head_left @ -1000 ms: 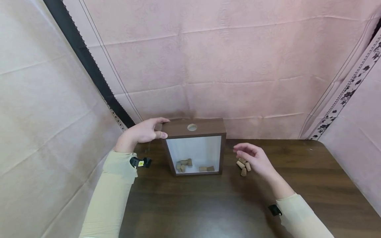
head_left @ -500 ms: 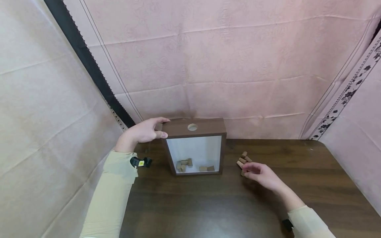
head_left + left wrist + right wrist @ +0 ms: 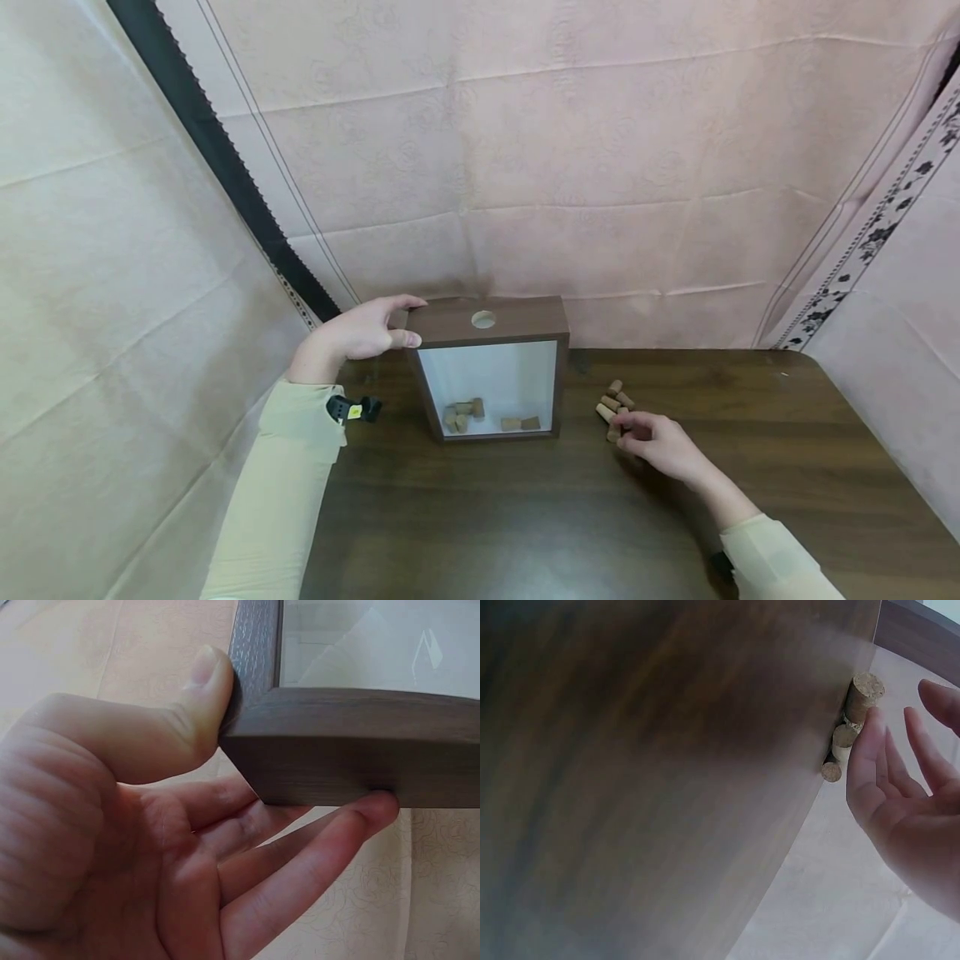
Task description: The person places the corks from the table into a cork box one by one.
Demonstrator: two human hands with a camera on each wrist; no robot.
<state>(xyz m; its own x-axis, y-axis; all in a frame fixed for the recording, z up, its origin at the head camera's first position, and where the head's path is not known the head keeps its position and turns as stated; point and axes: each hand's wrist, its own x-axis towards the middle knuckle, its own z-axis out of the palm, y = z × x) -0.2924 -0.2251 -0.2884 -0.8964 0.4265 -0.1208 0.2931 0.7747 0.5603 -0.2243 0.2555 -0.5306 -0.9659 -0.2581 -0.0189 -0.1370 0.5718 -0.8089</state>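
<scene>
while the loose corks sit in a small pile on the table, just right of the box, we've got our right hand at the near end of it: fingers relaxed, gap to the thumb. can't tell if they touch the closest cork. our left hand grips the box's upper left corner, thumb on the front frame, fingers round the back. box is upright, round hole in its top. more corks inside at the bottom behind the clear front, one cluster left, a pair right. pale patterned cloth hangs behind box and table.
</scene>
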